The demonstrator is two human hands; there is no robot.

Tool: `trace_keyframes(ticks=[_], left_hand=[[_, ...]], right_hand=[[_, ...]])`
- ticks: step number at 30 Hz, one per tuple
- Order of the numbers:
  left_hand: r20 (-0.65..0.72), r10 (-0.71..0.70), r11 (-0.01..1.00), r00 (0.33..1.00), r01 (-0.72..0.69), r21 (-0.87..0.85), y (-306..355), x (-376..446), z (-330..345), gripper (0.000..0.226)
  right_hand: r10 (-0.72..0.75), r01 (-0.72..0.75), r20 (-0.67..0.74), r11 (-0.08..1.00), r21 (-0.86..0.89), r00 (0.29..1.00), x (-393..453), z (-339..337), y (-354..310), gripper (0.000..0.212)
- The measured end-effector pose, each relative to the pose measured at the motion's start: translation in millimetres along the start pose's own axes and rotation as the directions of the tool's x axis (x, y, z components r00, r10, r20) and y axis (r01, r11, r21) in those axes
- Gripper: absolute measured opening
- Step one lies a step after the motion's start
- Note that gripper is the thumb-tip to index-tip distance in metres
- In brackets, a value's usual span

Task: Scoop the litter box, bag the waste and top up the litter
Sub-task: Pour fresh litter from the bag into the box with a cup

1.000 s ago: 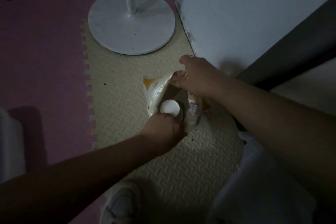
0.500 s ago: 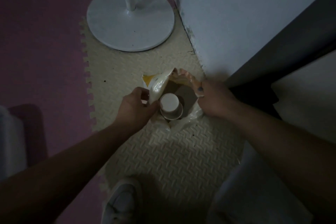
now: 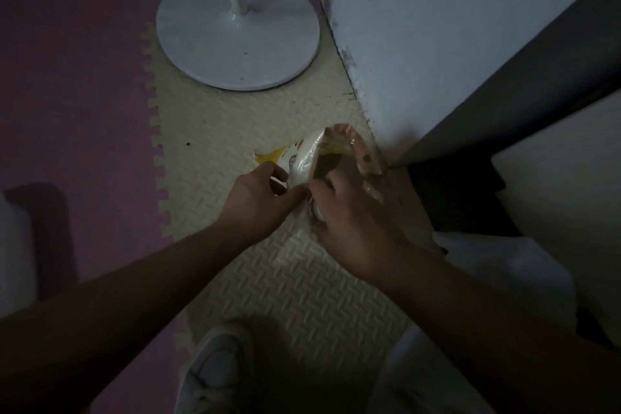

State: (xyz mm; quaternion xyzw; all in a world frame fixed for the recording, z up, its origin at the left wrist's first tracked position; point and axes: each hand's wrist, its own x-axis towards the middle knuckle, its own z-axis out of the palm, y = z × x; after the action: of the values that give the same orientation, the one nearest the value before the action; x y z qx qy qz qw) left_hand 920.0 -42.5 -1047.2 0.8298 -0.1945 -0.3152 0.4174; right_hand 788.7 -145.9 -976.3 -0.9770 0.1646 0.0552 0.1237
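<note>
At frame centre, on the cream floor mat (image 3: 235, 279) beside the wall, the litter bag (image 3: 307, 158) is kept agape by the left hand (image 3: 258, 202) pinching its rim, seemingly so the right hand (image 3: 353, 222) can reach in; its grip is hidden.

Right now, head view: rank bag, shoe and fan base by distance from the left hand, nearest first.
1. Bag: on the cream mat, its near edge pinched by the left hand.
2. Shoe: below the hand, at the bottom of the frame.
3. Fan base: farthest, up by the wall.
</note>
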Motion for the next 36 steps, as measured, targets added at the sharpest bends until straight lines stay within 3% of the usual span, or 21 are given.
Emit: trace_keyframes(ticks=[3, 9, 17, 22, 25, 30, 34, 36], left_hand=[[-0.004, -0.005, 0.999, 1.000, 0.005, -0.037, 0, 0, 0, 0.044], [-0.004, 0.027, 0.999, 1.000, -0.027, 0.025, -5, -2, -3, 0.035], [0.040, 0.076, 0.980, 0.996, -0.082, 0.180, -1, -1, -13, 0.040], [0.084, 0.064, 0.982, 0.994, -0.077, 0.171, 5, 0, -15, 0.041], [0.079, 0.038, 0.992, 0.996, -0.047, 0.120, 5, 0, -14, 0.040], [0.041, -0.011, 1.000, 0.999, 0.010, 0.021, 3, 0, -10, 0.035], [0.039, -0.018, 1.000, 0.999, 0.018, 0.002, 3, 2, -11, 0.035], [0.041, -0.030, 1.000, 0.999, 0.030, 0.000, 3, 3, -12, 0.035]], right_hand=[[0.094, -0.093, 0.062, 0.996, -0.017, 0.994, 9, 20, 4, 0.042], [0.269, -0.258, 0.078, 0.958, -0.129, 0.960, 12, 23, 14, 0.020], [0.343, -0.339, 0.071, 0.938, -0.067, 0.937, 21, 23, 3, 0.038], [0.417, -0.411, 0.226, 0.909, -0.074, 0.881, 33, 27, 5, 0.033], [0.475, -0.499, 0.318, 0.866, -0.004, 0.821, 43, 35, 6, 0.034], [0.500, -0.534, 0.256, 0.841, 0.081, 0.827, 49, 49, 4, 0.032], [0.608, -0.630, 0.173, 0.723, 0.283, 0.775, 46, 65, 3, 0.049], [0.662, -0.646, 0.128, 0.641, 0.415, 0.738, 36, 69, -1, 0.066]])
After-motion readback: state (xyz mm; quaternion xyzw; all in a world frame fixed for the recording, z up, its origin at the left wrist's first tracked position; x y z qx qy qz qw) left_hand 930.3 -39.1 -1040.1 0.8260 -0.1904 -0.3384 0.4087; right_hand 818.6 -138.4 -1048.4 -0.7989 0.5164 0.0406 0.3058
